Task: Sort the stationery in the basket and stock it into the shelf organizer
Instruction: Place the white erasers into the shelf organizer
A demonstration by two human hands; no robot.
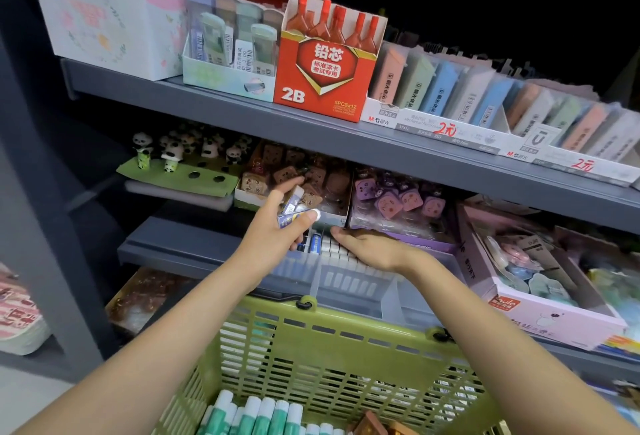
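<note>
Nearest to me is the green slatted plastic basket (322,341), held against the shelf front. In its bottom lie white-capped green glue sticks (263,414) and, to their right, some brown packets I cannot identify.

Left to right at working height:

1. My left hand (273,223) grips a small stack of white erasers in blue-and-white paper sleeves (294,208). The thumb clamps the near end and the fingers curl round the far side. The stack sits just above the left compartment of the clear plastic shelf organizer (349,282).
2. That organizer already holds rows of similar erasers (332,249) standing on edge.
3. My right hand (367,244) holds nothing. Its fingers are extended, resting along the tops of the stocked rows, apparently steadying them.

Handling notes, by judgement: these erasers are light, slightly yielding and not fragile. The glossy sleeves may slide against one another, so a loose stack can fan out. Take hold across the short ends, squeezing the stack together, and lower it on edge into the gap beside the stocked rows. Release only once it is seated.
</note>
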